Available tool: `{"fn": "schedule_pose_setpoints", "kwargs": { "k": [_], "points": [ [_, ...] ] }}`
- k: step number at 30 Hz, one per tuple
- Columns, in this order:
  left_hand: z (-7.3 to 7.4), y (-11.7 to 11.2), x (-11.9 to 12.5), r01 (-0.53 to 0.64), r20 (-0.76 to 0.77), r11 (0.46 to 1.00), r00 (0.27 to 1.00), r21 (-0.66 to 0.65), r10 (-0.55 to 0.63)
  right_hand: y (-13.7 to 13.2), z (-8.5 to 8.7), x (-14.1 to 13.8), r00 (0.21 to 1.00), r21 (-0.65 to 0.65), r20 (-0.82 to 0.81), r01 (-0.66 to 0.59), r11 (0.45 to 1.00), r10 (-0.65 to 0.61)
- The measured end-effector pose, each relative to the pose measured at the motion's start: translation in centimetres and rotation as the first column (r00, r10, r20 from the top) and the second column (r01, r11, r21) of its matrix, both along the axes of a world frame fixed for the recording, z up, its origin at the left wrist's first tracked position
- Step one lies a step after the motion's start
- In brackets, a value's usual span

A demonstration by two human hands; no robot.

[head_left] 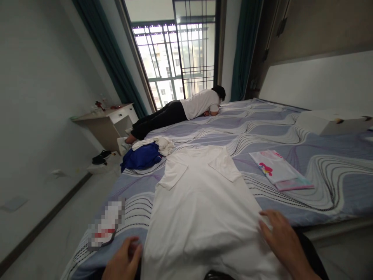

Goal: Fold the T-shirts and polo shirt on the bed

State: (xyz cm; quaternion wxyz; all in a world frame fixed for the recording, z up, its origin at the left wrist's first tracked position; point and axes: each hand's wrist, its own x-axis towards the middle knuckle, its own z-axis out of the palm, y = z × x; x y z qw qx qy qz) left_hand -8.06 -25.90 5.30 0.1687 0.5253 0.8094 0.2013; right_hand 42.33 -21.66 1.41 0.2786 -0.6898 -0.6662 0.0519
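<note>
- Left hand (124, 260), bottom of the frame, curls at the left hem of the white T-shirt (201, 202); I cannot tell whether it pinches the cloth.
- Right hand (281, 237), lower right, lies flat with fingers spread on the shirt's right edge.
- The shirt lies flat at centre on the bed (320, 175), sleeves folded in.
- Folded printed cloth (279, 169) lies right of it.
- Blue garment (142, 155) sits left of centre.
- A person (189, 107) lies across the far end.

The left hand (124, 260) and the right hand (281, 237) were bare, uncovered to the wrists. Black fabric (309, 249) showed along the right forearm's outer side; whether sleeve or other clothing could not be told.
</note>
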Motion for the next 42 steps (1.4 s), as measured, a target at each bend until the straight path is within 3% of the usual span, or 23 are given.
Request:
{"fn": "schedule_pose_setpoints", "kwargs": {
  "k": [2,4,7,10,16,21,25,28,32,38,42],
  "points": [
    [0.3,5.4,0.2,0.119,-0.076,0.958,0.992,0.261,-0.102,2.9,0.1,-4.5,0.986,-0.004,0.051,-0.159,0.987,0.159],
    [-0.4,10.7,0.5,0.246,-0.161,0.884,0.967,0.398,-0.196,5.7,-0.3,-9.0,0.948,-0.083,0.116,-0.289,0.954,0.297],
    [-2.2,16.7,0.5,0.265,-0.187,0.879,0.961,0.397,-0.205,9.3,-1.1,-13.9,0.900,-0.192,0.195,-0.355,0.915,0.390],
    [-3.4,19.6,0.1,0.205,-0.170,0.911,0.974,0.359,-0.152,12.7,-1.0,-16.4,0.893,-0.214,0.216,-0.352,0.911,0.395],
    [-3.4,21.4,0.1,0.154,-0.167,0.939,0.980,0.306,-0.106,22.9,2.7,-21.4,0.964,-0.198,0.066,-0.240,0.951,0.257],
    [-3.4,22.0,0.7,0.178,-0.251,0.939,0.962,0.293,-0.105,33.4,5.2,-29.7,0.968,-0.312,-0.037,-0.247,0.918,0.248],
    [-3.7,22.2,0.5,0.224,-0.303,0.933,0.943,0.280,-0.136,38.6,5.6,-36.0,0.967,-0.422,-0.069,-0.253,0.871,0.247],
    [-4.0,22.3,0.4,0.197,-0.304,0.928,0.948,0.316,-0.098,40.6,5.4,-39.1,0.959,-0.469,-0.084,-0.278,0.838,0.271],
    [-4.3,22.3,0.3,0.137,-0.290,0.929,0.957,0.345,-0.033,42.2,4.6,-40.4,0.950,-0.479,-0.096,-0.306,0.823,0.298],
    [-4.0,22.1,0.6,0.123,-0.207,0.923,0.977,0.363,-0.049,42.2,4.1,-39.2,0.934,-0.479,-0.046,-0.333,0.813,0.355],
    [-3.8,21.9,0.6,0.163,-0.209,0.936,0.973,0.311,-0.100,42.2,5.0,-36.2,0.893,-0.599,-0.031,-0.375,0.707,0.448]
  ]
}}
